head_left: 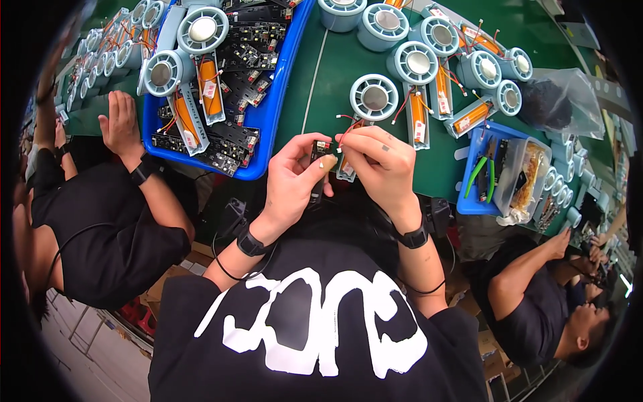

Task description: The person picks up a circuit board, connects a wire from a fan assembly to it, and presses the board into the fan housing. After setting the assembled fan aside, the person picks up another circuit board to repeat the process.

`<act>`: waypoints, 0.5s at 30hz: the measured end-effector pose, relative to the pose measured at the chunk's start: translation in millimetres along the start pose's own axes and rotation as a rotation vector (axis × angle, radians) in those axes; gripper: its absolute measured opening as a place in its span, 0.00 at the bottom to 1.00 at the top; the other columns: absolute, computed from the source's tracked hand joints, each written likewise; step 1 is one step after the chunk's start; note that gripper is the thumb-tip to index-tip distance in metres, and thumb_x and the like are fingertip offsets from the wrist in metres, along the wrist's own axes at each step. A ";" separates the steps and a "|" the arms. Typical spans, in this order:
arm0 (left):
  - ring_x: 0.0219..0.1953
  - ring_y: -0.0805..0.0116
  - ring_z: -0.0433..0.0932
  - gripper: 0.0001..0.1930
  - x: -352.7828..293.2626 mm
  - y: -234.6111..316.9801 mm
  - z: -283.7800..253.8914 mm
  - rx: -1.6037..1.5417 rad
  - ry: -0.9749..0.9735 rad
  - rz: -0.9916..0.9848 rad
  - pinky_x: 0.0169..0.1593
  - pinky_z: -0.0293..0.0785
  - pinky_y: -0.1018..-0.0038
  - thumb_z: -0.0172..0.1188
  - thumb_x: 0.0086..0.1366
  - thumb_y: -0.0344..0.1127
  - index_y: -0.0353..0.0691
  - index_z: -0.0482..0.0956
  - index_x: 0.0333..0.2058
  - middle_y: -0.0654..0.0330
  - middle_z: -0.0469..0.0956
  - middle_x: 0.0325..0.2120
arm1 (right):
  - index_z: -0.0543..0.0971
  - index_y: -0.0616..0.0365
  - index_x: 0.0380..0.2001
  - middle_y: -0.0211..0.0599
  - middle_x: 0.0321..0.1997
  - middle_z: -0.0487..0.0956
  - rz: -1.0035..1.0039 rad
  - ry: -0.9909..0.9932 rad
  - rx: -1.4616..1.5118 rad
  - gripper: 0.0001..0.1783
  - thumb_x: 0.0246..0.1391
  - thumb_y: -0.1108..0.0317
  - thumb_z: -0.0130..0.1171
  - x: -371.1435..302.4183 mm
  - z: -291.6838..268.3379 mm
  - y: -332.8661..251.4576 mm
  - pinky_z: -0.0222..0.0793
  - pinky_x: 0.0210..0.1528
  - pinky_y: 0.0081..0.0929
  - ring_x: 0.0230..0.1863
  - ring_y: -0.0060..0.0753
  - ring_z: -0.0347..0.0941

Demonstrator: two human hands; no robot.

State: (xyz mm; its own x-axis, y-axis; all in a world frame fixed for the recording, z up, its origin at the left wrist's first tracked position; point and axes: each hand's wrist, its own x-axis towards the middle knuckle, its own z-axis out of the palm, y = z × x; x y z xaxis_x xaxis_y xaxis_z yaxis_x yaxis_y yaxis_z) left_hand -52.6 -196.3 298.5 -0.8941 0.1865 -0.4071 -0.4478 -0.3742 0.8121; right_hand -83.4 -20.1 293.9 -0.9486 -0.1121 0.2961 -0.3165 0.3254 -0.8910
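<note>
My left hand (pixel 288 181) is closed around a small black circuit board (pixel 319 149), held upright between thumb and fingers. Right beside it, my right hand (pixel 386 167) pinches with thumb and forefinger at the board's upper end, where a thin red wire (pixel 345 127) runs in; the tip of the wire is hidden by the fingers. Just beyond my hands lies a light-blue fan unit (pixel 374 98) with a round grille. Its handle, holding an orange battery, is partly covered by my right hand. A small white connector on a lead shows near the fan.
A blue tray (pixel 280 100) of black circuit boards (pixel 251 63) stands left, with fan units lying over it. Several fan units (pixel 416 62) with orange batteries fill the far right. A blue bin (pixel 471 151) holds green-handled pliers (pixel 477 177). Co-workers sit on both sides; one's hand (pixel 122 127) is near the tray.
</note>
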 end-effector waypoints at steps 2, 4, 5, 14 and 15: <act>0.32 0.78 0.78 0.23 0.6 4.9 4.5 0.048 0.031 -0.013 0.32 0.78 0.80 0.61 0.68 0.22 0.36 0.71 0.60 0.58 0.78 0.42 | 0.86 0.61 0.35 0.37 0.35 0.85 0.011 -0.001 -0.007 0.10 0.48 0.82 0.67 -0.3 0.3 -0.5 0.74 0.28 0.19 0.29 0.28 0.81; 0.31 0.79 0.76 0.20 1.3 11.8 9.1 0.134 0.014 -0.030 0.32 0.76 0.81 0.59 0.70 0.25 0.35 0.72 0.60 0.60 0.77 0.41 | 0.86 0.60 0.35 0.36 0.34 0.84 -0.014 0.013 -0.016 0.10 0.48 0.82 0.67 0.7 1.6 -0.8 0.73 0.27 0.20 0.28 0.28 0.80; 0.30 0.79 0.75 0.19 1.7 13.5 9.7 0.177 0.007 -0.038 0.31 0.75 0.81 0.58 0.71 0.26 0.35 0.73 0.60 0.61 0.77 0.40 | 0.86 0.60 0.35 0.36 0.33 0.84 -0.027 0.021 -0.019 0.10 0.48 0.82 0.67 1.6 2.2 -1.2 0.73 0.27 0.20 0.28 0.28 0.80; 0.32 0.79 0.70 0.19 -1.1 1.5 0.4 0.142 -0.020 0.036 0.34 0.70 0.80 0.50 0.76 0.32 0.33 0.72 0.62 0.61 0.78 0.42 | 0.86 0.60 0.36 0.36 0.34 0.83 -0.094 0.030 -0.115 0.11 0.47 0.82 0.67 2.3 3.4 -7.6 0.74 0.27 0.24 0.28 0.30 0.80; 0.32 0.79 0.71 0.20 -1.1 1.0 0.3 0.133 -0.025 0.045 0.34 0.70 0.80 0.51 0.76 0.32 0.33 0.72 0.63 0.61 0.78 0.43 | 0.85 0.60 0.36 0.36 0.34 0.84 -0.073 0.031 -0.109 0.11 0.46 0.82 0.68 1.4 2.5 -7.7 0.75 0.28 0.24 0.28 0.31 0.81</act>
State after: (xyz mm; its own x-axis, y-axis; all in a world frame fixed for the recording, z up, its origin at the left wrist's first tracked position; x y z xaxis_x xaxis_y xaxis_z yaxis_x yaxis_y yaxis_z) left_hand -52.1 -196.6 299.9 -0.9123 0.1957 -0.3597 -0.4019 -0.2593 0.8782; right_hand -82.3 -25.1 300.3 -0.9223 -0.1102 0.3705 -0.3813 0.4177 -0.8247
